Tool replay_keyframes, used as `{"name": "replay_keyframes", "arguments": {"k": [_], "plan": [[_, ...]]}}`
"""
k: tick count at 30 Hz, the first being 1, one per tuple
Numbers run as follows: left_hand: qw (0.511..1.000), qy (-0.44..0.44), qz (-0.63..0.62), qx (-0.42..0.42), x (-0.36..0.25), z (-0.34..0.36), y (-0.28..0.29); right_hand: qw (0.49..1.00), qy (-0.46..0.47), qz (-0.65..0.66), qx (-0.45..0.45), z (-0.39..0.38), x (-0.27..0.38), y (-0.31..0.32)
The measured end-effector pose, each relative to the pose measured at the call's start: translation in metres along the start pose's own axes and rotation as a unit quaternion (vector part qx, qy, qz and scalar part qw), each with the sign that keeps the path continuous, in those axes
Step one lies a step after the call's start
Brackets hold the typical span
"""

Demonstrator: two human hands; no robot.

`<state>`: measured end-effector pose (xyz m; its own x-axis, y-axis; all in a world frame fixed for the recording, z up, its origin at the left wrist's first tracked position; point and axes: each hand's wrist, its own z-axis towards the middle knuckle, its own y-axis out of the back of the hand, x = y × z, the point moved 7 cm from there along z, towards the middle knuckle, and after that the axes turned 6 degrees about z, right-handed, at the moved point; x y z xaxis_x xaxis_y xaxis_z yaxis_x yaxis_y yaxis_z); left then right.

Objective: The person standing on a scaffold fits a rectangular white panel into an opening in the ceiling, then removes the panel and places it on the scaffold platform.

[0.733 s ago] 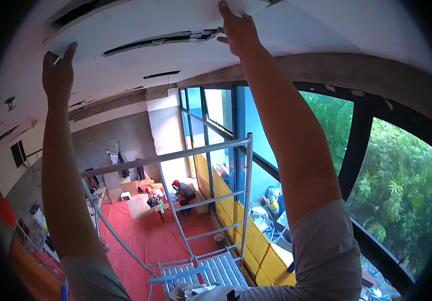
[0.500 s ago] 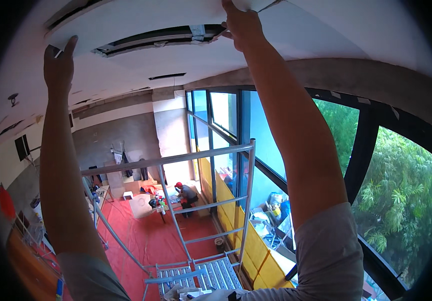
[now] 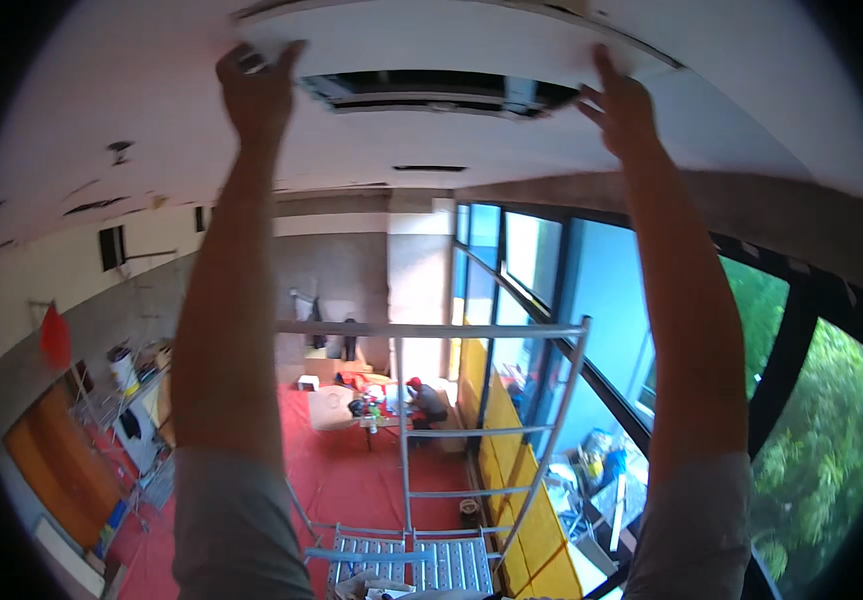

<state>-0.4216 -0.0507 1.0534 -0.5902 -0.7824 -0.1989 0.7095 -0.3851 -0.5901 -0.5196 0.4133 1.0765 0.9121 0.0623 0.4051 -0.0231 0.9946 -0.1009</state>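
Overhead, a long white board (image 3: 451, 40) spans the space between my two hands at the ceiling. My left hand (image 3: 256, 95) grips its near edge at the left, with a small shiny piece between the fingers that I cannot make out. My right hand (image 3: 621, 105) holds the board at the right, thumb on its face and fingers spread at the edge. Below and just behind the board is a dark slot (image 3: 411, 92) in the ceiling, with ragged edges and a pale strip across its right part.
Below me are a metal scaffold rail (image 3: 431, 330) and perforated platform (image 3: 456, 560) over a red floor covering (image 3: 341, 475). A person (image 3: 426, 400) crouches among materials farther down. Tall windows (image 3: 601, 290) and yellow boards (image 3: 511, 500) line the right; cluttered shelving (image 3: 141, 390) stands left.
Both hands, the board and the room have shifted rightward in view as the camera turned left. The room also sits slightly lower in the picture. Both hands stay on the board.
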Motion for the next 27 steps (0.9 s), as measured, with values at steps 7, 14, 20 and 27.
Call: {"name": "replay_keyframes", "arguments": {"k": [7, 14, 20, 27], "plan": [[0.997, 0.0, -0.074, 0.003, -0.004, -0.002, 0.003, 0.998, -0.009, -0.024, -0.05, -0.022, 0.023, -0.014], [0.993, 0.021, -0.114, 0.024, 0.01, 0.003, -0.007, 0.989, 0.009, 0.097, -0.114, -0.011, 0.009, 0.0], [0.995, 0.027, -0.082, 0.053, 0.016, 0.005, -0.009, 0.99, 0.005, 0.089, -0.107, -0.005, 0.008, -0.004], [0.988, 0.025, -0.12, 0.094, 0.021, 0.013, -0.006, 0.99, 0.019, 0.075, -0.121, -0.005, 0.008, -0.008]]}}
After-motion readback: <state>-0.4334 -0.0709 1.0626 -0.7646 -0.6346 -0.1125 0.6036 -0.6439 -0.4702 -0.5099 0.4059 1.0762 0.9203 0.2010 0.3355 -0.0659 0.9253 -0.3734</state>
